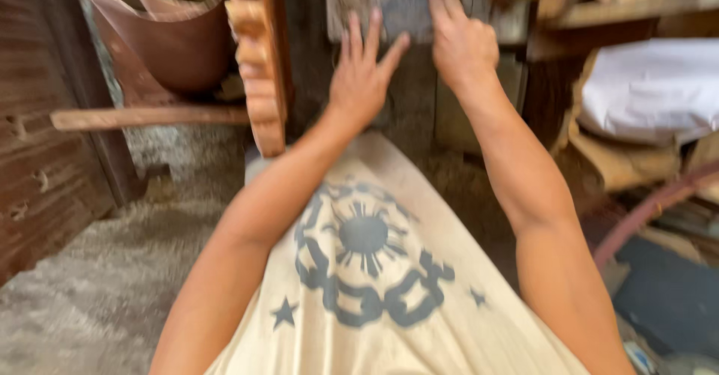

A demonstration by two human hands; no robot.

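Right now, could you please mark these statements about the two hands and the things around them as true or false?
1. The right hand grips a dark flat piece near the top of the view. True.
2. The left hand is clenched in a fist. False: its fingers are spread open, touching the dark flat piece.
3. A carved wooden piece stands left of the left hand. True.
4. The floor is covered with blue tiles. False: it looks grey and dusty.
5. A white sheet lies at the right. True.
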